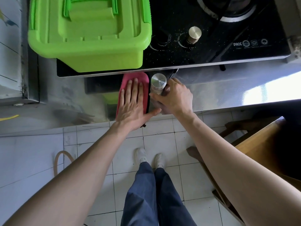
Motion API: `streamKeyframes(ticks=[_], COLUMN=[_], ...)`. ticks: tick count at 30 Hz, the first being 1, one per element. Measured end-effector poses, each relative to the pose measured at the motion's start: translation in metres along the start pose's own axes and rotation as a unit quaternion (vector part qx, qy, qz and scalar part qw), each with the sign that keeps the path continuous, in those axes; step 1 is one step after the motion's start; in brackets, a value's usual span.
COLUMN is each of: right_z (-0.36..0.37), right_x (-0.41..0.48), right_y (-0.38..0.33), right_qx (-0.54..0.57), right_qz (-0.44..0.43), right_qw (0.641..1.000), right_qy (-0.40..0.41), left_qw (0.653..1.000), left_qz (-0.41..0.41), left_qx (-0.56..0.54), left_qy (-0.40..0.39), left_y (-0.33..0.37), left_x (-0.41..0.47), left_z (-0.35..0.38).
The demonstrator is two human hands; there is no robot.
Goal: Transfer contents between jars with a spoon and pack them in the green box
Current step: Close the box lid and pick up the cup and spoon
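At the bottom centre of the frame stand white shoes [149, 158] on pale floor tiles [162, 137]. Above them, mid-frame, the left hand [134, 104] lies flat with fingers spread on a pink cloth [138, 77] at the steel counter [228, 88] edge. Just right of it, the right hand [175, 97] is wrapped around a glass jar [158, 84] with a steel lid, standing upright. In the upper left, the green box [91, 33] sits lidded on the black gas hob [219, 38].
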State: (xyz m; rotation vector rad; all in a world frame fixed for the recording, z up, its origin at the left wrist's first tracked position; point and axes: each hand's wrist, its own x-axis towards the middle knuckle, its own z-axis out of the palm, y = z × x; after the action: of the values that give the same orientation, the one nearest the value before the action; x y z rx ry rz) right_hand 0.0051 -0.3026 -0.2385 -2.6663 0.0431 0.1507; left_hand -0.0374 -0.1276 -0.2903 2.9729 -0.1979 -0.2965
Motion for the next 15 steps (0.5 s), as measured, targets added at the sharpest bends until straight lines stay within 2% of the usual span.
streamKeyframes(ticks=[7,15], right_z=[-0.002,-0.03], right_x=[-0.008,-0.052], right_y=[0.007,0.059], right_qx=[0.018,0.026], right_qz=[0.017,0.088], right_qw=[0.999,0.991], right_qy=[0.041,0.098], left_qw=[1.0,0.989], left_qz=[0.007,0.144], left_qx=[0.006,0.001], left_qy=[-0.001,-0.029], left_y=[0.02,0.081], left_x=[-0.003,-0.004], left_z=[0.002,0.005])
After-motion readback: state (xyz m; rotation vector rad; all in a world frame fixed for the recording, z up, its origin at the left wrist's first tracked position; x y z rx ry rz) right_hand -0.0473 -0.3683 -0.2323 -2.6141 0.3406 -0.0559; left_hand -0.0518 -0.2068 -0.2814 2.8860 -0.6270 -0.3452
